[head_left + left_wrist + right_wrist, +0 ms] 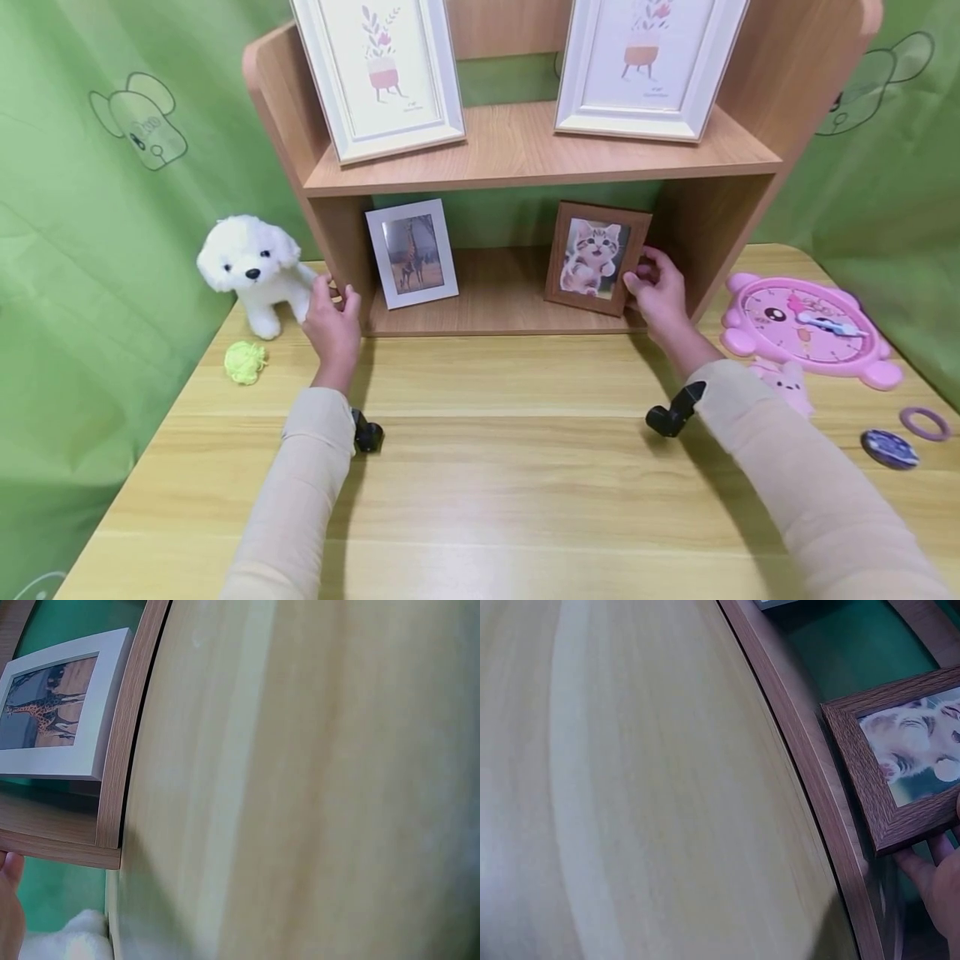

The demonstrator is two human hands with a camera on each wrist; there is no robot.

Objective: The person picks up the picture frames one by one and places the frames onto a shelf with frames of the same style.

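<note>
A brown-framed kitten picture [596, 257] [906, 774] stands on the lower shelf of a wooden shelf unit [517, 158]. My right hand [657, 289] [937, 881] grips its right edge with curled fingers. A white-framed giraffe picture [412, 252] [58, 706] stands at the lower shelf's left. My left hand [332, 317] [9, 907] rests against the unit's left side panel, beside a white plush dog [253, 271]. Two large white-framed plant prints [384, 71] lean on the upper shelf.
On the wooden table [480, 467], a pink toy clock [813, 327] lies at the right, with a purple ring [925, 423] and a dark round disc [889, 448] near it. A yellow-green fluffy ball [244, 362] lies left. Green fabric hangs behind.
</note>
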